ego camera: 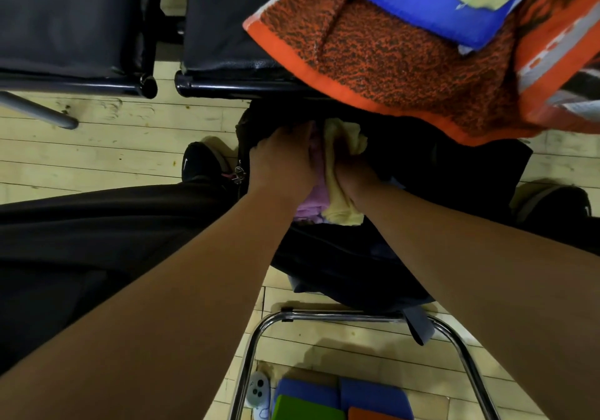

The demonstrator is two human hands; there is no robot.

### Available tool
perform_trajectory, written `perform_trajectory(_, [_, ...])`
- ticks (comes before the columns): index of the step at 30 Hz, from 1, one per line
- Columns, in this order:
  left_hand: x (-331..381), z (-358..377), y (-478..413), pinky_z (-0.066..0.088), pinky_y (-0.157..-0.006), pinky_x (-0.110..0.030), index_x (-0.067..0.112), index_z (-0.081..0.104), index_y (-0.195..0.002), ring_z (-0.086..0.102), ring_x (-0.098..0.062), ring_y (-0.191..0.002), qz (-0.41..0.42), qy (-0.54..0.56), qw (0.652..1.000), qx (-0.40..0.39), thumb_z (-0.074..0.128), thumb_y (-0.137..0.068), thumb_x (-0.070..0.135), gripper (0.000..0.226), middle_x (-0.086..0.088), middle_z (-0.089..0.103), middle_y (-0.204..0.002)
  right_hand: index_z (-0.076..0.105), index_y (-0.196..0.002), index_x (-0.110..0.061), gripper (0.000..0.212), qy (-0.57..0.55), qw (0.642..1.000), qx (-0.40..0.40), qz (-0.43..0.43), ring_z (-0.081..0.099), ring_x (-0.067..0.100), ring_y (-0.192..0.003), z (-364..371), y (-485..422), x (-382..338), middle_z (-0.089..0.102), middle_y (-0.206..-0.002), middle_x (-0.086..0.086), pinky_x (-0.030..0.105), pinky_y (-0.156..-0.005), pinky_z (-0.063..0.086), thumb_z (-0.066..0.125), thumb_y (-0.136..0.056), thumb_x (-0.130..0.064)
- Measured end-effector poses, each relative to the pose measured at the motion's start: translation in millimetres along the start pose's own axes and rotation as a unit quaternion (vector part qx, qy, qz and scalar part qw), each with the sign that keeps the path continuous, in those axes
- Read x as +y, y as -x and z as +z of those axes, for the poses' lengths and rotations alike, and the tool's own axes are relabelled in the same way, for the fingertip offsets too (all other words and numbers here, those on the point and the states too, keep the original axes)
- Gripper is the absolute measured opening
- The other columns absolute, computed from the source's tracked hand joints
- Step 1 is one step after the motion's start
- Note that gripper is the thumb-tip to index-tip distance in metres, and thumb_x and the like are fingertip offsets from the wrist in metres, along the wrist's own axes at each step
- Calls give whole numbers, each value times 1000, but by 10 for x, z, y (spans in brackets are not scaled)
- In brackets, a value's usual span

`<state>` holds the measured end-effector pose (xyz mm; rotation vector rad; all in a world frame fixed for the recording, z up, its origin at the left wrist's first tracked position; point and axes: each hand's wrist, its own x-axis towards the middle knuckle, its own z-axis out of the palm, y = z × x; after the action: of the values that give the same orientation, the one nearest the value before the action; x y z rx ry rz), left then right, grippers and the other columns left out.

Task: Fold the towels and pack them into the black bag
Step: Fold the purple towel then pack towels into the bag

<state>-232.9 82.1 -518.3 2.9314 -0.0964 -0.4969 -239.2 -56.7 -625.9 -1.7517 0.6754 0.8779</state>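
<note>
Head view
Left hand: my left hand (pixel 285 156) presses palm-down on the pink towel (pixel 311 198), fingers curled over its far end; I cannot tell whether they truly grip it.
Right hand: my right hand (pixel 354 176) is clenched around the pale yellow towel (pixel 341 160), which bunches up beyond my knuckles and hangs down toward my wrist.
Towels: pink and yellow lie touching each other, squeezed between my two hands.
Black bag: the black bag (pixel 422 173) sits on the floor directly under both hands, its mouth open around the towels, which are partly inside.
Beyond my hands: an orange patterned towel (pixel 389 59) drapes over the edge of a black chair seat (pixel 224 30), with a blue towel (pixel 422 0) piled on top of it.
Left of my left hand: my black shoe (pixel 201 163) on the wooden floor (pixel 97 140).
Near my elbows: a chrome chair frame (pixel 357 315), with coloured blocks (pixel 324 400) below it.
</note>
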Motion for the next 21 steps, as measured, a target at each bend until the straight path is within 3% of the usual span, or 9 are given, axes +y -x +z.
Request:
perform_trajectory(2, [-23, -24, 91, 53, -92, -49, 20, 46, -149, 67, -46, -112, -35, -75, 994, -70, 58, -96, 19, 55, -16, 67, -125, 34, -164, -6, 74, 1, 1000, -15, -8, 37, 36, -154, -16, -28, -8, 39, -167, 18, 47, -127, 30, 22, -112, -58])
perform_trajectory(4, [-80, 19, 201, 46, -102, -52, 12, 39, -148, 63, -44, -120, -78, -117, 979, -148, 58, -95, 21, 57, -16, 65, -130, 35, -164, -12, 78, -15, 1000, -21, 3, 38, 33, -154, -37, -65, -9, 39, -167, 15, 47, -128, 30, 30, -108, -66])
perform_trajectory(8, [-240, 204, 350, 45, -106, -58, 14, 39, -149, 58, -45, -123, -143, -83, 954, -251, 36, -92, 57, 72, -15, 58, -135, 61, -146, -34, 117, -98, 995, -8, 31, 59, 26, -137, -135, -270, 258, 64, -148, 3, 46, -120, 42, 56, -53, -105])
perform_trajectory(10, [-280, 205, 378, 49, -103, -56, 11, 39, -152, 58, -45, -123, -159, -49, 947, -275, 31, -94, 60, 76, -20, 56, -140, 69, -136, -35, 117, -134, 990, -38, 40, 67, 22, -126, -212, -208, 338, 72, -136, -3, 46, -116, 48, 73, -40, -103])
perform_trajectory(12, [-316, 184, 404, 40, -114, -53, 13, 36, -160, 53, -42, -134, -177, -53, 926, -328, 31, -103, 67, 79, -18, 55, -148, 68, -139, -31, 107, -127, 989, -59, 51, 68, 21, -124, -239, 69, 222, 72, -137, -2, 45, -113, 51, 85, -51, -89])
perform_trajectory(14, [-281, 50, 422, 30, -123, -51, 16, 30, -166, 44, -39, -147, -166, -77, 901, -394, 24, -98, 86, 98, -15, 46, -162, 57, -151, -23, 103, -76, 994, -67, 37, 62, 24, -133, -199, 163, 147, 62, -150, 2, 42, -115, 49, 84, -69, -78])
perform_trajectory(16, [-185, -107, 391, 35, -122, -44, 18, 35, -165, 47, -37, -145, -127, -91, 867, -473, 43, -93, 87, 100, -13, 46, -162, 37, -164, -14, 125, -15, 999, -29, 29, 49, 27, -146, -125, 149, 120, 45, -164, 5, 38, -121, 40, 87, -67, -77])
perform_trajectory(18, [-101, -250, 318, 49, -111, -42, 19, 62, -142, 64, -31, -121, -22, -162, 822, -546, 67, -91, 74, 75, -5, 67, -133, 21, -168, -9, 141, 28, 999, -4, 36, 39, 27, -154, -72, 121, 83, 31, -172, 9, 33, -122, 35, 90, -63, -74])
perform_trajectory(21, [66, -325, 262, 54, -105, -46, 24, 70, -116, 65, -25, -105, 96, -250, 783, -562, 74, -92, 63, 46, 5, 65, -104, 4, -168, -2, 160, 26, 999, 2, 33, 34, 27, -156, -10, 107, 69, 24, -174, 12, 34, -124, 34, 91, -56, -76])
